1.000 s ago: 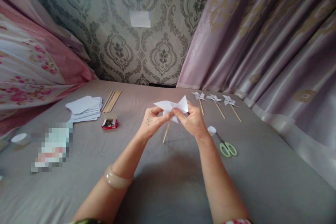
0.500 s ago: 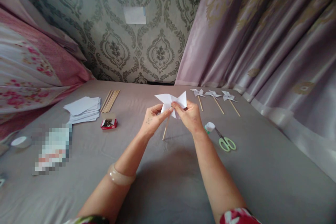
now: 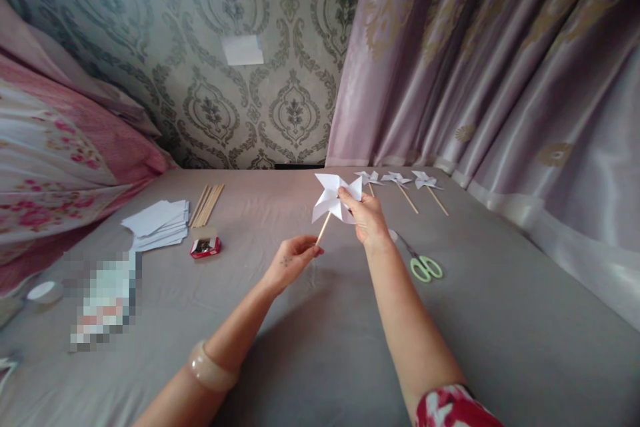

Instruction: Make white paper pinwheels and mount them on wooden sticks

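Note:
A white paper pinwheel (image 3: 327, 199) on a thin wooden stick (image 3: 324, 229) is held up above the grey sheet, at the middle of the head view. My left hand (image 3: 291, 263) is closed on the lower part of the stick, pinching it between thumb and fingers. At the pinwheel's right side, my right hand (image 3: 364, 212) grips the paper, its thumb pressed near the centre. The fingers behind the paper are hidden. A pale bangle (image 3: 213, 368) circles my left forearm.
Three finished-looking pinwheels (image 3: 425, 180) lie at the back right. Green-handled scissors (image 3: 427, 269) rest right of my right forearm. At left are white paper sheets (image 3: 157, 221), wooden sticks (image 3: 207, 205), a small red box (image 3: 205, 247) with metal pieces and a white roll (image 3: 44, 291).
My left hand has left the paper, moved down and taken hold of the stick. The pinwheel has turned to show its blades more fully. My right hand still grips it.

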A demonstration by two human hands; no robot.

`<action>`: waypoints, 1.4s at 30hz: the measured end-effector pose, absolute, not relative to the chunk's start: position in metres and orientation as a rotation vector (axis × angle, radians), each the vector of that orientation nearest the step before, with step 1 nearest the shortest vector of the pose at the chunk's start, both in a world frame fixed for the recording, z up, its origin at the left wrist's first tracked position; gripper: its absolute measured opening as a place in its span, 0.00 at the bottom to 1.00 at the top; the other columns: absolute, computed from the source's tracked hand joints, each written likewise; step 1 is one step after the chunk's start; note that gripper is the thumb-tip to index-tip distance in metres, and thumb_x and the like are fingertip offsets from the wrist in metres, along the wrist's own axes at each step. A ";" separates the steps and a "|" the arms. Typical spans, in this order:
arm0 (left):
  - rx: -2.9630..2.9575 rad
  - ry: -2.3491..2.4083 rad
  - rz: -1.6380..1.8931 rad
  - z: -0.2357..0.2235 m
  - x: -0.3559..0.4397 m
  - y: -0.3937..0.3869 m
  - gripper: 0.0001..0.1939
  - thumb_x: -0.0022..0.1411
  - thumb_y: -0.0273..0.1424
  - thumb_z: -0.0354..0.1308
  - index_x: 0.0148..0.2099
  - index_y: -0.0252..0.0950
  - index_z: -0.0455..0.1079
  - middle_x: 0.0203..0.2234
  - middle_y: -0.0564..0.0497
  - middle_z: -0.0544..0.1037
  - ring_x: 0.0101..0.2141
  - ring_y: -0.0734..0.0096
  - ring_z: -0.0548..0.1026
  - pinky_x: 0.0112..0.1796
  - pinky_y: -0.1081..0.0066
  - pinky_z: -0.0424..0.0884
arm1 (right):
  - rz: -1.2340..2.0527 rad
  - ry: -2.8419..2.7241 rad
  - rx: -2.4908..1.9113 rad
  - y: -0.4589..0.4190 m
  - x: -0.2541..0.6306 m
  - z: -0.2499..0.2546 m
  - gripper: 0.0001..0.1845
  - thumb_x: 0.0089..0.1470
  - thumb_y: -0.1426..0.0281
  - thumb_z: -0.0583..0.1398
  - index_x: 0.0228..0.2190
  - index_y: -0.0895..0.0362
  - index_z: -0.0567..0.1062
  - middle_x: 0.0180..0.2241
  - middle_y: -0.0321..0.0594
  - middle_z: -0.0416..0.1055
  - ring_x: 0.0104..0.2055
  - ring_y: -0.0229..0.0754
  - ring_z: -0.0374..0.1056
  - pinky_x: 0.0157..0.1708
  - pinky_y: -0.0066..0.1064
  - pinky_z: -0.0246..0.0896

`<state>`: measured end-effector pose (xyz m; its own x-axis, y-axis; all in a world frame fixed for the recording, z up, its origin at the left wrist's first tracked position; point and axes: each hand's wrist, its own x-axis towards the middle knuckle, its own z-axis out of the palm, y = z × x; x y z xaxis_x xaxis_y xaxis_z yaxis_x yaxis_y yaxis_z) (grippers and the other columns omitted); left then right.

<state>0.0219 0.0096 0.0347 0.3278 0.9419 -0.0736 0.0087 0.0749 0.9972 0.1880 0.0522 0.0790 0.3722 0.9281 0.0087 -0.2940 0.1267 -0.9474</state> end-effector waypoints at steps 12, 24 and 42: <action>0.986 1.036 1.123 0.023 0.010 -0.004 0.21 0.43 0.41 0.68 0.38 0.31 0.77 0.31 0.42 0.81 0.31 0.67 0.75 0.35 0.70 0.67 | 0.447 -1.412 -1.332 0.038 0.184 0.084 0.17 0.52 0.65 0.55 0.39 0.61 0.76 0.39 0.48 0.76 0.37 0.43 0.71 0.39 0.34 0.65; 0.951 1.112 1.244 0.021 0.002 0.001 0.20 0.40 0.40 0.69 0.34 0.32 0.78 0.26 0.47 0.78 0.29 0.69 0.73 0.33 0.71 0.67 | 0.318 -2.006 -1.654 0.010 0.148 0.089 0.22 0.50 0.78 0.50 0.45 0.57 0.74 0.41 0.44 0.76 0.44 0.46 0.71 0.43 0.33 0.62; 1.035 1.165 1.120 0.024 0.005 -0.005 0.25 0.41 0.44 0.68 0.38 0.30 0.78 0.22 0.51 0.74 0.22 0.77 0.64 0.24 0.76 0.57 | 0.742 -2.251 -1.514 0.003 0.176 0.102 0.17 0.48 0.74 0.53 0.34 0.52 0.80 0.30 0.37 0.78 0.33 0.40 0.72 0.34 0.27 0.62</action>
